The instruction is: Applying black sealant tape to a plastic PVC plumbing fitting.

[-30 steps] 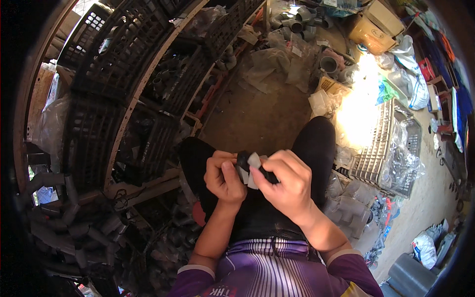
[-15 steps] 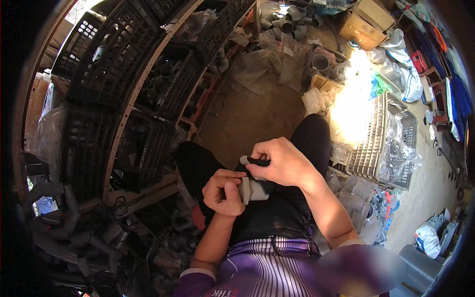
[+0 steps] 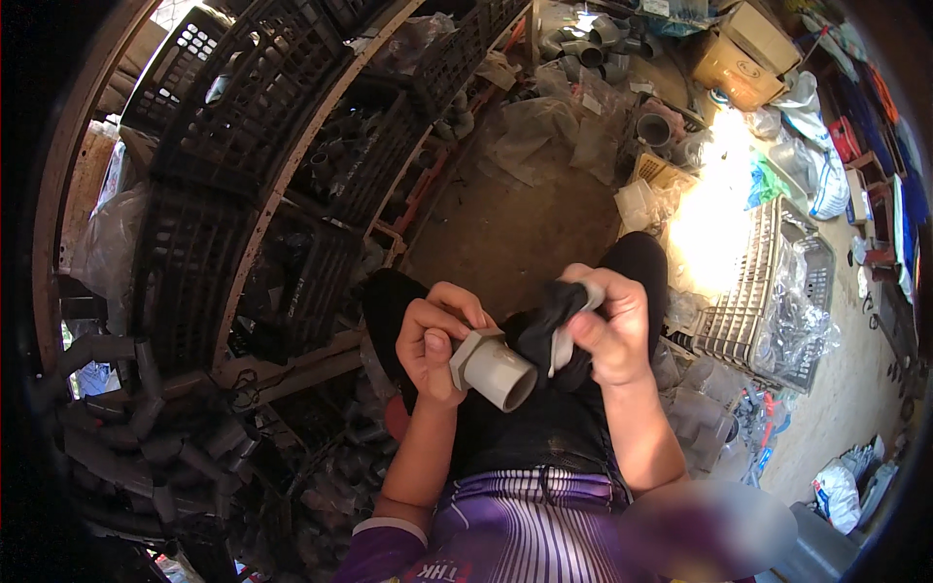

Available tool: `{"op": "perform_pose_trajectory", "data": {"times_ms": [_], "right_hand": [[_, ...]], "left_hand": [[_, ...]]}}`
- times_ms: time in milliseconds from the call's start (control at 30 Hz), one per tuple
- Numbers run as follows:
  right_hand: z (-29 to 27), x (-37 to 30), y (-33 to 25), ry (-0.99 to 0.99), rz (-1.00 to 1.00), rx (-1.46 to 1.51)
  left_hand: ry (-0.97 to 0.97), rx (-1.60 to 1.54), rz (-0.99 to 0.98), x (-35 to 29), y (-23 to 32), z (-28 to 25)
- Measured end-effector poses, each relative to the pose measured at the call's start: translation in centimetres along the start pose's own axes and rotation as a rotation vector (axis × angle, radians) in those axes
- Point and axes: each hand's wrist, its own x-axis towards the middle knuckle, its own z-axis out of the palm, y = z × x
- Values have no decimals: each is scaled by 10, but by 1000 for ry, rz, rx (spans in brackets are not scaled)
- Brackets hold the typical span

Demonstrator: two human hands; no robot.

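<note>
My left hand (image 3: 434, 342) grips a grey plastic pipe fitting (image 3: 500, 372) by its hexagonal collar. The fitting's round open end tilts down and to the right, over my lap. Bunched in my right hand (image 3: 614, 330) is a black and white cloth (image 3: 552, 325), its dark part hanging toward the fitting. A small gap separates the cloth from the fitting. Both hands are above my black trousers (image 3: 505, 428), between my knees.
Black plastic crates (image 3: 199, 262) of fittings fill the wooden rack on the left. Dark pipe elbows (image 3: 165, 452) are heaped at lower left. A pale crate (image 3: 743, 301) with clear plastic bags stands at right. Beyond my knees, plastic sheets (image 3: 530, 136) lie on the floor; cardboard boxes (image 3: 743, 63) are behind.
The right hand has pulled away from the fitting to the right and turned, showing more cloth. My left hand has tilted the fitting so its open end shows. The view has shifted slightly.
</note>
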Motion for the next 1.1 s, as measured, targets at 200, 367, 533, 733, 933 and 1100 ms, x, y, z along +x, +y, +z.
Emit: {"op": "perform_pose_trajectory", "data": {"times_ms": [200,367,533,733,933,1100], "right_hand": [[26,9,10,-257,-172,-320],[24,-5,49,100,-244,-490],[38,-19,56,145,-589,-806],[36,-2,47,42,-984,-1015],[36,5,25,84,-850,-1084],[19,22,3,352,-616,-884]], "left_hand": [[156,-416,-306,-5,-12,3],[864,-409,-744,12,-5,37],[603,-386,-586,-8,-31,9],[347,-228,-285,-11,-49,-8],[387,398,-110,-3,-39,10],[372,-43,-293,-7,-25,9]]}}
